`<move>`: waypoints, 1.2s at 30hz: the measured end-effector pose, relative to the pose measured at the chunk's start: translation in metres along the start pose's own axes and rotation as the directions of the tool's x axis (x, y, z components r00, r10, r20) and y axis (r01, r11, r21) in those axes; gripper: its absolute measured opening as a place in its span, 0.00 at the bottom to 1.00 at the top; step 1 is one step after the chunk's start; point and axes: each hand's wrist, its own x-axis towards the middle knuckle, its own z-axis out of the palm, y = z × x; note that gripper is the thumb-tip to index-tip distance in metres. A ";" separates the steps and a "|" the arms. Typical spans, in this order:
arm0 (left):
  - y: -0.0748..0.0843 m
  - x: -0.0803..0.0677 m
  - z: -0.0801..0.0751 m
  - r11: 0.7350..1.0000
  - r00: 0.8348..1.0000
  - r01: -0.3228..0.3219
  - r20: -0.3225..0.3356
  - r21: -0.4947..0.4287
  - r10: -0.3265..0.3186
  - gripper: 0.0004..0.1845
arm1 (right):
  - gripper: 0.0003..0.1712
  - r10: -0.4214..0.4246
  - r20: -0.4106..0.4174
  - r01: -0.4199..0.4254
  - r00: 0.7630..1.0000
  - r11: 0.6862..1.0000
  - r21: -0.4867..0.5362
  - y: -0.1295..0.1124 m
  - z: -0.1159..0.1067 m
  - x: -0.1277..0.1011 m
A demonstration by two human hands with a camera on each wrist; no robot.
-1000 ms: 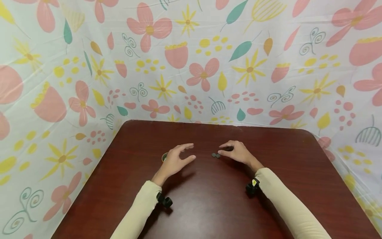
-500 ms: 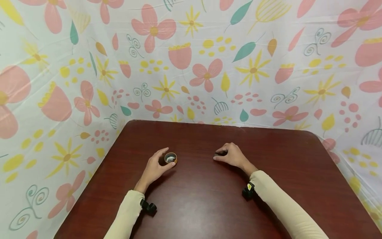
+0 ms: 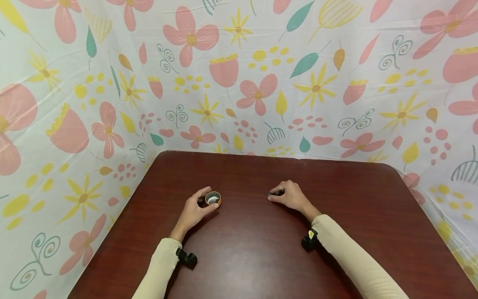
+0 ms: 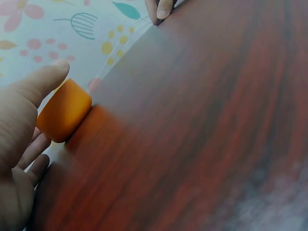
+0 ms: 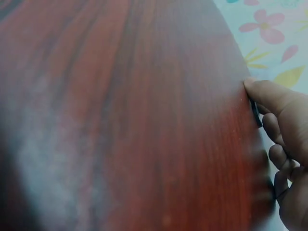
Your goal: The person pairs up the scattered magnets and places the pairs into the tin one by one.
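My left hand [image 3: 192, 214] is around a small round tin [image 3: 213, 199], open at the top, with a silvery inside and an orange outer wall. The thumb lies at the near side of its rim, the fingers at the far left side. In the left wrist view the tin's orange wall [image 4: 67, 111] stands on the table between thumb and fingers. To the right, my right hand [image 3: 293, 196] has its thumb and fingertips together low at the tabletop. They pinch a small dark disc [image 5: 255, 114], mostly hidden by the fingers. A second disc cannot be made out.
Both hands work over a dark reddish-brown table [image 3: 242, 249] with a glossy top. A white cloth with a flower print [image 3: 257, 83] hangs behind the table and along its left side. Black wrist cameras [image 3: 186, 258] sit on both cuffs.
My left hand has moved left and back to the tin, now around it. My right fingertips have come down over the two dark discs that lay on the table. The last half second shows little movement.
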 end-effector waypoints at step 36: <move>-0.002 0.000 0.000 1.000 1.000 0.022 0.012 0.014 -0.022 0.39 | 0.08 -0.107 -0.100 0.103 0.989 0.994 -0.046 0.003 -0.017 -0.006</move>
